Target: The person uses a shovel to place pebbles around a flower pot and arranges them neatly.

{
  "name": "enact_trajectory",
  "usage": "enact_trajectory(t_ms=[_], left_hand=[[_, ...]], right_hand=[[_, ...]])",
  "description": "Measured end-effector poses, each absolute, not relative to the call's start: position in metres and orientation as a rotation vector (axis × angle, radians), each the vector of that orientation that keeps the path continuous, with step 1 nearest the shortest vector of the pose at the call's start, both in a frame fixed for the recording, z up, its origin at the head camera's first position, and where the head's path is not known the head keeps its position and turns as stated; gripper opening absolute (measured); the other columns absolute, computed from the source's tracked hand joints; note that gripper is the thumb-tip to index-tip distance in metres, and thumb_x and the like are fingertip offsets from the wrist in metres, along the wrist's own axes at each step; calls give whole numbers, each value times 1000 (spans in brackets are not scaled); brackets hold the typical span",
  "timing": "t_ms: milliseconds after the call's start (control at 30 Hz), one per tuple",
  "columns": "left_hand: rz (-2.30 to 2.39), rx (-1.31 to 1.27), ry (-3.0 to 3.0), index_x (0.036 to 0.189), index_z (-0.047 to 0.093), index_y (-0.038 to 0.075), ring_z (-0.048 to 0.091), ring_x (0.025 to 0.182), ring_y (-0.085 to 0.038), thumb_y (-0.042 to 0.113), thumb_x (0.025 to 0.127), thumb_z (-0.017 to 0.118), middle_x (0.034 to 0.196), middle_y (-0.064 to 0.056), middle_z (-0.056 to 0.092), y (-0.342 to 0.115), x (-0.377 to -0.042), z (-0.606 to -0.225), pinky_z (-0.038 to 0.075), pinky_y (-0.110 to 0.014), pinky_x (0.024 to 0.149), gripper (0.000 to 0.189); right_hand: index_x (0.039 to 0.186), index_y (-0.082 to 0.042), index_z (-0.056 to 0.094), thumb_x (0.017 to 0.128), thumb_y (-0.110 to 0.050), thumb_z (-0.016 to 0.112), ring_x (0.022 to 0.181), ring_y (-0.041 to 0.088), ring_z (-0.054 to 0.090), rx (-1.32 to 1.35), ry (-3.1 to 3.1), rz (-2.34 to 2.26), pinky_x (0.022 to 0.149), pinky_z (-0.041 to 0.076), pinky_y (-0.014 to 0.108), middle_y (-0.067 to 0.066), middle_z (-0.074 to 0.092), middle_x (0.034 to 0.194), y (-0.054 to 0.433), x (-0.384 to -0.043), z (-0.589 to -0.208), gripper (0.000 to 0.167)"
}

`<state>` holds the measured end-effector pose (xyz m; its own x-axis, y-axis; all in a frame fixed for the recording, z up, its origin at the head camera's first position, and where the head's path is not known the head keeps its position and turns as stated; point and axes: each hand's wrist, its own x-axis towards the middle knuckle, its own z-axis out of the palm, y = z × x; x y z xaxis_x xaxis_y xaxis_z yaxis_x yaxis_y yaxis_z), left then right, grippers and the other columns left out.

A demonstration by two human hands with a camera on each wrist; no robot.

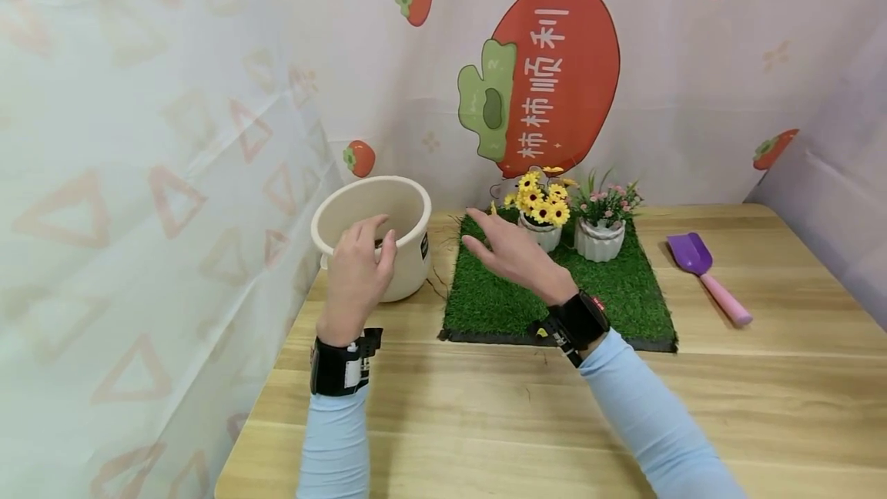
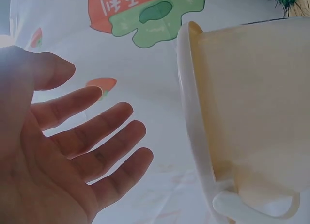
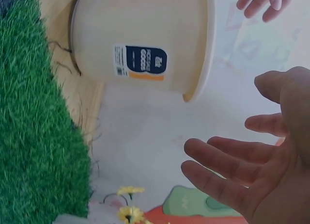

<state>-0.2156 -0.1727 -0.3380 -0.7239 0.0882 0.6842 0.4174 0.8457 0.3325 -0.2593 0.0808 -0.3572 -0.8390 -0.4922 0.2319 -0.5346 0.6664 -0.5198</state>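
A cream plastic bucket point(image 1: 405, 272) stands at the table's back left, with a dark label point(image 3: 146, 59) on its side and a handle point(image 2: 252, 207) near the rim. My left hand point(image 1: 356, 268) hovers by the bucket's near rim, fingers spread and loosely bent, holding nothing. My right hand point(image 1: 513, 249) is raised over the left part of a green artificial grass mat point(image 1: 499, 306), its fingers extended and free of any object. In the left wrist view, a gap shows between the fingers and the bucket. Something dark inside the bucket is mostly hidden behind my left hand.
On the mat's back half stand a white pot of yellow flowers point(image 1: 543, 206) and a white pot of pink flowers point(image 1: 601, 241). A purple shovel with a pink handle point(image 1: 724, 299) lies to the right. Thin dark strands point(image 1: 438, 287) lie between bucket and mat. Printed curtains point(image 1: 665, 114) enclose the table.
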Motion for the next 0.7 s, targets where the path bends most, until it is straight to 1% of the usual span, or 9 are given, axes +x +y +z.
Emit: enact_trajectory(t_ms=[133,267,400,700], left_hand=[[-654,-335,-2297,121,63,-1,62,106,-39,20,97,55,115,-21,66,-180,-216,-339,48,-51,92,33],[-682,-312,-2275,120,63,-1,62,104,-40,18,97,55,112,-22,66,-187,-216,-340,47,-52,91,31],[-672,-280,-2255,119,65,0,62,104,-39,17,97,54,110,-22,67,-193,-217,-341,49,-52,89,30],[-676,-243,-2191,114,66,-3,62,97,-42,13,96,56,106,-24,67,-206,-222,-343,49,-53,83,27]], right_hand=[[156,-16,24,105,-42,38,127,26,54,885,-2770,898,107,42,38,12,38,155,71,-260,-357,59],[155,-15,27,104,-42,38,133,27,48,869,-2739,879,109,41,39,14,40,153,62,-262,-358,58],[155,-14,26,104,-43,38,139,27,42,823,-2717,890,112,39,39,14,38,153,55,-264,-360,59],[155,-12,25,104,-45,36,139,28,43,784,-2678,922,111,39,40,16,37,153,44,-270,-360,62]])
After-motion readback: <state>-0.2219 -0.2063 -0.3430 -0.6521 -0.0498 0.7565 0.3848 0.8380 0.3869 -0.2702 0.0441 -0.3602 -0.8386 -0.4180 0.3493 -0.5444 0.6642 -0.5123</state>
